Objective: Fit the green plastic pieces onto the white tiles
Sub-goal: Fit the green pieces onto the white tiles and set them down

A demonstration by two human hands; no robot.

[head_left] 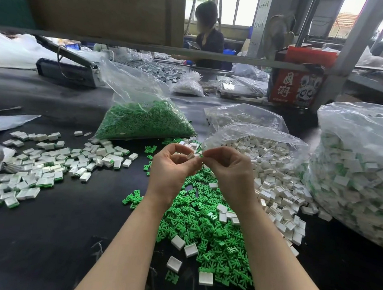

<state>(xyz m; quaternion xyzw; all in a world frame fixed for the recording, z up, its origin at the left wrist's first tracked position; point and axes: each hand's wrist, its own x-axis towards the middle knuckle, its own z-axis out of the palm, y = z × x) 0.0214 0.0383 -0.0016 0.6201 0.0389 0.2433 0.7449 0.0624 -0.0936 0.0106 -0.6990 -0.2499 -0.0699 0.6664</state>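
Observation:
My left hand [170,166] and my right hand [231,169] meet above the dark table, fingertips together. The left pinches a small white tile [190,156]; the right pinches a green plastic piece [200,155] against the tile's edge, mostly hidden by the fingers. Below my hands lies a heap of loose green pieces [206,225] with a few white tiles among them. Loose white tiles [279,193] spill from an open bag on the right. Tiles with green backs fitted [45,166] lie scattered on the left.
A clear bag of green pieces [143,120] stands behind my hands. A big bag of fitted tiles [357,175] fills the right edge. A red carton [298,84], a metal rail and a seated person [208,35] are at the back.

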